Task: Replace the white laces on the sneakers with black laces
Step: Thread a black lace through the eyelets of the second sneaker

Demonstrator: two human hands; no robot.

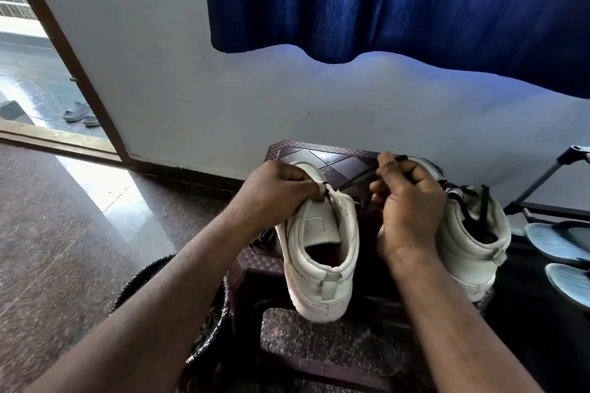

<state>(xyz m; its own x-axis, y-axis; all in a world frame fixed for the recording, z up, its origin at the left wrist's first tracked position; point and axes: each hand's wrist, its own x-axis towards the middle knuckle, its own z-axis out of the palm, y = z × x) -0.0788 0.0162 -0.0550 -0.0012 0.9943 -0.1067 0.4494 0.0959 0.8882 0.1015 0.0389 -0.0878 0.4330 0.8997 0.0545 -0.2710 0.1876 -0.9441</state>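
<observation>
Two white sneakers stand on a dark brown plastic stool [306,153]. The left sneaker [319,252] points away from me, its tongue showing and no lace across it. My left hand [277,193] grips its upper edge and pinches one end of a black lace [357,177] at an eyelet. My right hand [408,198] pinches the lace's other stretch, pulled taut up and to the right, its tip sticking out past my thumb. The right sneaker [472,246] sits behind my right hand with black laces threaded through it.
A white wall and a blue curtain [399,0] rise behind the stool. Blue sandals [555,242] lie on a metal rack at the right. A dark basket [204,322] sits below my left arm. An open doorway with slippers [78,112] outside is at the far left.
</observation>
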